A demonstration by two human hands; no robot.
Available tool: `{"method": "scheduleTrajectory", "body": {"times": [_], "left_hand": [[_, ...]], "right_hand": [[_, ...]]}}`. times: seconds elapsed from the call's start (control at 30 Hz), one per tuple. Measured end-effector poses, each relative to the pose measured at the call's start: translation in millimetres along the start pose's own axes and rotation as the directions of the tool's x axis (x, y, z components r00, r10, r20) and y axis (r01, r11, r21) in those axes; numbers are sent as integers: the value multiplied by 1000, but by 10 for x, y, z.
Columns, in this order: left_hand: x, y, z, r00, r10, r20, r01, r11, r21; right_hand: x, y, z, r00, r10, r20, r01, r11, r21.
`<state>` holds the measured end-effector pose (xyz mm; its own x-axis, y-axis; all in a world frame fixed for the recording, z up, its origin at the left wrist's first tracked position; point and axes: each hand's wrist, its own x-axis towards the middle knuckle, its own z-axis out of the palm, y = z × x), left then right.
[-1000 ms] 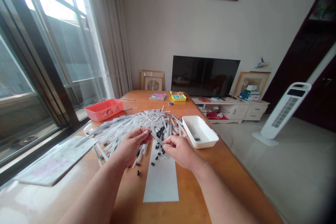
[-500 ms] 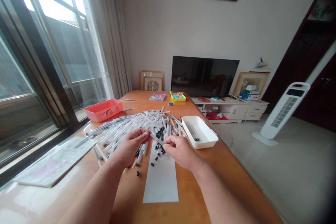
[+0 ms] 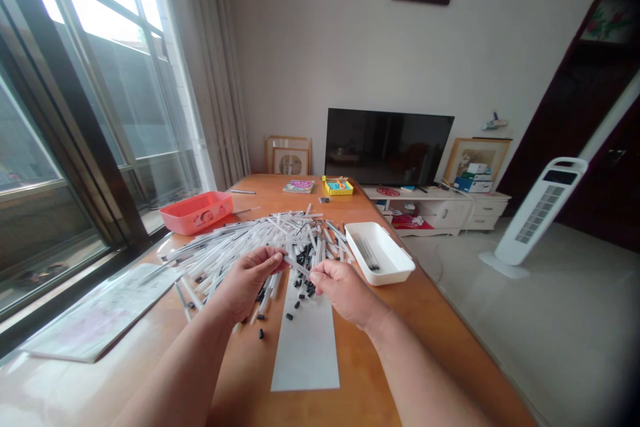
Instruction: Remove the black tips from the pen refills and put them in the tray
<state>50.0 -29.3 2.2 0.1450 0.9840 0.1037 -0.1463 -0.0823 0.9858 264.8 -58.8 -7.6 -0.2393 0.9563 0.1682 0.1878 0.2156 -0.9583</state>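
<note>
Between my two hands, above the table, is a translucent white pen barrel (image 3: pixel 298 266), tilted down to the right. My left hand (image 3: pixel 254 278) pinches its left end between thumb and finger. At its right end, the fingertips of my right hand (image 3: pixel 341 285) are closed on it. Behind and below the hands spreads a heap of similar white barrels (image 3: pixel 250 240). Several small black caps (image 3: pixel 289 316) lie loose among them and on a white paper strip (image 3: pixel 306 360). My fingers cover both ends of the held barrel.
Right of the heap stands a white tray (image 3: pixel 400 267) with several thin refills inside. A red basket (image 3: pixel 200 213) sits at the left. Farther back are a yellow box (image 3: pixel 339 187) and a booklet (image 3: pixel 299 185). A large printed sheet (image 3: pixel 95 320) covers the near left.
A dark bit at the barrel's left end, seen before at my left fingertips, hardly shows now. Both hands stay in nearly the same place; the view has shifted slightly.
</note>
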Motion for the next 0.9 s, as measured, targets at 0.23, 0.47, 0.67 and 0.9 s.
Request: {"method": "scheduleTrajectory", "body": {"times": [0.23, 0.47, 0.67, 0.9], "left_hand": [[-13, 12, 18, 1000, -27, -4, 27, 999, -42], [-11, -16, 57, 993, -31, -113, 23, 997, -73], [7, -68, 17, 997, -48, -53, 39, 987, -158], [-23, -18, 4, 992, -117, 45, 125, 954, -272]], "right_hand": [[-24, -43, 7, 995, 87, 49, -91, 992, 92], [-1, -37, 93, 997, 74, -20, -70, 983, 168], [14, -9, 77, 996, 57, -63, -54, 997, 55], [34, 60, 107, 991, 134, -16, -132, 985, 116]]}}
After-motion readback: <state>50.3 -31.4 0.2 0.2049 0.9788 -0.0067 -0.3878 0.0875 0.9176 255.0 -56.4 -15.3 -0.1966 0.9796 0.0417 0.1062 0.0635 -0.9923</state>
